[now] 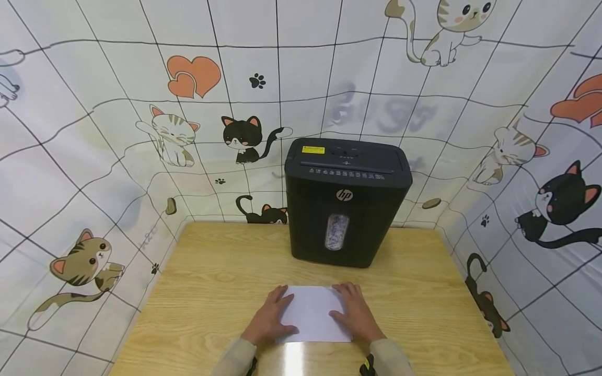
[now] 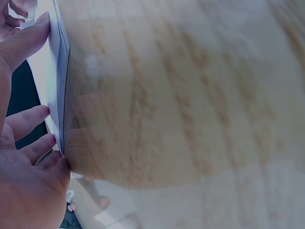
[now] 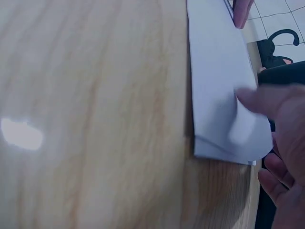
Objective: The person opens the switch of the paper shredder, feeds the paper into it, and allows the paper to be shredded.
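A small stack of white paper [image 1: 312,314] lies flat on the table in front of me; the left wrist view shows several layers at its edge. My left hand [image 1: 269,317] is at the stack's left side, fingers spread, with the thumb [image 2: 33,38] on the paper and the fingertips at its edge. At the right side is my right hand [image 1: 356,312], its thumb over the sheets and its other fingers at the edge. In the right wrist view that thumb [image 3: 262,99] is blurred, and the paper's corner looks slightly uneven.
Behind the paper stands a black HP paper shredder [image 1: 348,203], with a slot on top and a small window showing shreds. The wooden table [image 1: 211,292] is bordered by cloth walls [image 1: 254,31] printed with cats. Light glares off the table near me.
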Available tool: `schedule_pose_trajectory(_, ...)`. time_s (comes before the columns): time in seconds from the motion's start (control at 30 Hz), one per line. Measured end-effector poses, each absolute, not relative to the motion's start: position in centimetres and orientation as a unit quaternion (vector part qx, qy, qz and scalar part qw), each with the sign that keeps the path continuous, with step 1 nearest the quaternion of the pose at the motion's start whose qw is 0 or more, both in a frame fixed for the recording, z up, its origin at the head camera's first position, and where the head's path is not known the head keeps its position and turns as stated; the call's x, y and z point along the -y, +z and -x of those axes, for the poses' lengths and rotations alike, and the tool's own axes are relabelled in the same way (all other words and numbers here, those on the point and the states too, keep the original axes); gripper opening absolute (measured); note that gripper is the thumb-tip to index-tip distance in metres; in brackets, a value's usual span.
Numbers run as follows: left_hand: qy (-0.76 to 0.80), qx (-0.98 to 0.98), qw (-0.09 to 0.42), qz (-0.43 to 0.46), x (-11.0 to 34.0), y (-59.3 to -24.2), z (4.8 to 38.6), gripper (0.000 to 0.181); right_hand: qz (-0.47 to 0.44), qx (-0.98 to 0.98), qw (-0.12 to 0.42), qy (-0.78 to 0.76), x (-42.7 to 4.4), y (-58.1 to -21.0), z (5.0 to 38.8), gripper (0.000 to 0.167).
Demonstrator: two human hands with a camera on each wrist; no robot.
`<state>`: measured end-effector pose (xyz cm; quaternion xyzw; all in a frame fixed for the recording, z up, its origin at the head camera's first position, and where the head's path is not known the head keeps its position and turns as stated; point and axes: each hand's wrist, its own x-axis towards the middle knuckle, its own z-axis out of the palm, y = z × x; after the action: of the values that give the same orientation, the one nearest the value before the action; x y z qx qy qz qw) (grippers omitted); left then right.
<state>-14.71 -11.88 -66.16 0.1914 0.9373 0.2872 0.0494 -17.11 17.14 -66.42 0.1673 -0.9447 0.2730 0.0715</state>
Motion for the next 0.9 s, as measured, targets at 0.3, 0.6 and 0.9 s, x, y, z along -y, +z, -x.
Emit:
schedule_pose_trajectory(0.3, 0.289, -0.937, 0.050, -0.192, 11.9, -66.1, 14.5, 0.092, -0.103, 0.942, 0.135, 0.290, -16.7, -66.0, 18.1, 0.010)
schedule_pose_trajectory(0.6, 0.333, -0.930, 0.036, -0.154, 11.9, -66.7, 15.0, 0.115, -0.015, 0.901, 0.073, 0.428, -17.0, -66.0, 18.2, 0.005)
schedule_pose_trajectory(0.9, 0.423, -0.901, -0.027, -0.096, 12.3, -66.3, 16.0, 0.089, 0.015, 0.856, 0.010, 0.516, -18.1, -65.2, 18.1, 0.007)
